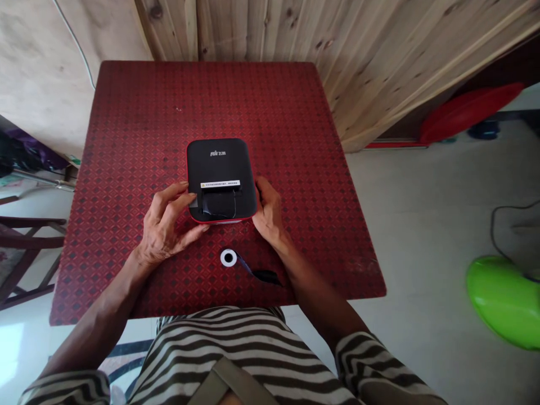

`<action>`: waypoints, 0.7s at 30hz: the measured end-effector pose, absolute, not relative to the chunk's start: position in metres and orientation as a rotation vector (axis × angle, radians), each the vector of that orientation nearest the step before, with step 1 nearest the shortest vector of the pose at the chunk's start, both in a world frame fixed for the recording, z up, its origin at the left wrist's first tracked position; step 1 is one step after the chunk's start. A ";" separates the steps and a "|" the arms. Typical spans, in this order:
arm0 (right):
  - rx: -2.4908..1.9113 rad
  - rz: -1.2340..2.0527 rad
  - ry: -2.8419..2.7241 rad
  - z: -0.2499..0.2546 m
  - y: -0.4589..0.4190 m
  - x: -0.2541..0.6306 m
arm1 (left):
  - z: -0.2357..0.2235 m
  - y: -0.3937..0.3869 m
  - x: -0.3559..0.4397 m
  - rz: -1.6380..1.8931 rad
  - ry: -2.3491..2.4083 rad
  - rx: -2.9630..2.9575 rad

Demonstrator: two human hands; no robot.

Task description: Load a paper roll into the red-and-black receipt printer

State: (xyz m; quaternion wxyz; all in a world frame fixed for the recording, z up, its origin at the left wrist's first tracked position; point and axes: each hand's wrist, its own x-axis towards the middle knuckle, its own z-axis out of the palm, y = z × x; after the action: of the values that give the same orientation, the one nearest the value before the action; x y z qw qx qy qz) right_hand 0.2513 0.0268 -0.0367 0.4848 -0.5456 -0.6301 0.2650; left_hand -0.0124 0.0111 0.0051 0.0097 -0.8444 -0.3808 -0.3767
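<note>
A black printer (219, 163) with a red rim lies on the red patterned table, with a white label strip (220, 184) above the slot in its top. My left hand (166, 222) is at its left front corner, fingertips on a grey tab (193, 201) and thumb along the front edge. Wrapped round the right side is my right hand (269, 211), its fingers partly hidden behind the casing. Between my wrists, near the table's front edge, a small white-cored paper roll (228, 257) stands on end with a dark tail (268, 275) trailing right.
The square table (139, 112) has a red cloth cover and meets a wooden plank wall (253, 28). A dark wooden chair (25, 253) stands at the left. On the floor at the right are a bright green object (506, 301) and a red round one (468, 112).
</note>
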 end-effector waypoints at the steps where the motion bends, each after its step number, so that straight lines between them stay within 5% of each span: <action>1: -1.325 0.643 -1.534 -0.037 0.027 0.251 | 0.005 0.011 -0.013 -1.170 -1.194 -2.632; 21: -1.311 0.652 -1.513 -0.037 0.027 0.250 | 0.020 0.012 -0.020 -1.103 -1.346 -2.738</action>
State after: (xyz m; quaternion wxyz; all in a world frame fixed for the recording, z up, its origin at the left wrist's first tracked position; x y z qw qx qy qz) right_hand 0.2496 0.0266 -0.0374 0.4951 -0.5409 -0.6245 0.2689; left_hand -0.0200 0.0117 0.0203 -0.0511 -0.8428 -0.4144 -0.3396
